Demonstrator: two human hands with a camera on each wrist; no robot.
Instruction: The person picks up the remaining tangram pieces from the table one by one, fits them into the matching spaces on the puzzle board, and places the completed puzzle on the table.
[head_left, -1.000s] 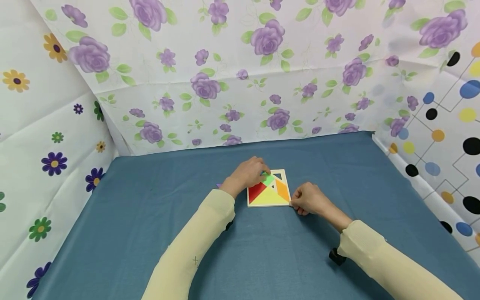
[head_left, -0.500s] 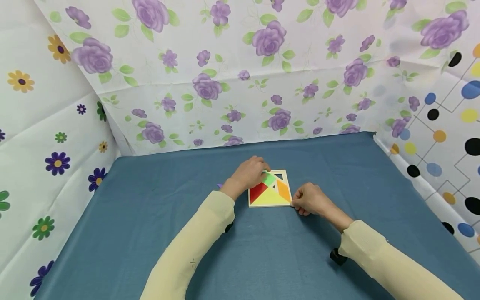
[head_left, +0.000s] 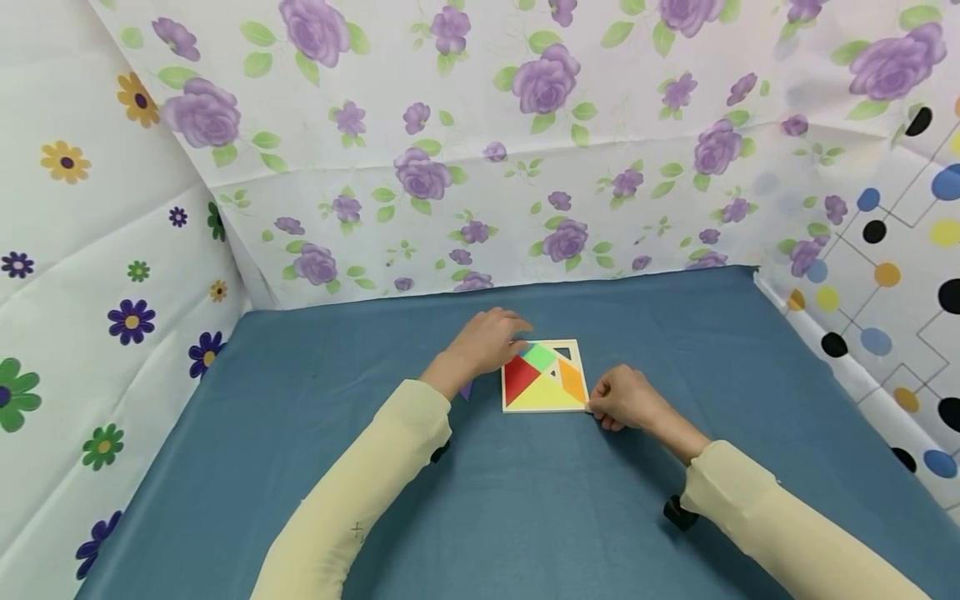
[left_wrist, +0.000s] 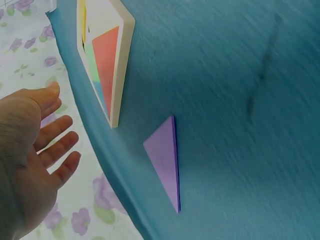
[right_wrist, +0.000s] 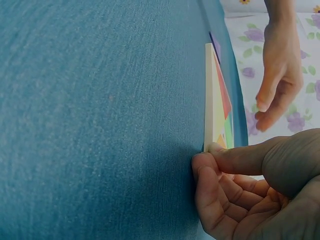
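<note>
A tangram tray point(head_left: 543, 411) with a pale wooden frame lies on the cloth. In it are a large yellow triangle point(head_left: 538, 397), a red piece point(head_left: 517, 379), a green square point(head_left: 540, 358), an orange parallelogram point(head_left: 573, 380) and a blue piece point(left_wrist: 99, 91). Dark cloth shows through gaps at the tray's upper right and middle. My left hand point(head_left: 487, 340), fingers spread and holding nothing, hovers over the upper left corner. With thumb and forefinger, my right hand point(head_left: 622, 398) pinches the lower right corner. A purple triangle point(left_wrist: 164, 160) lies left of the tray, partly hidden by the left wrist in the head view.
Blue cloth point(head_left: 360, 350) covers the table. Flower-printed sheets point(head_left: 420, 225) stand behind and at the left, and a dotted sheet point(head_left: 900, 333) stands at the right.
My left hand has lifted off the tray's upper left corner and shifted left, its fingers opening out. More of the tray shows now. My right hand keeps its pinch on the corner.
</note>
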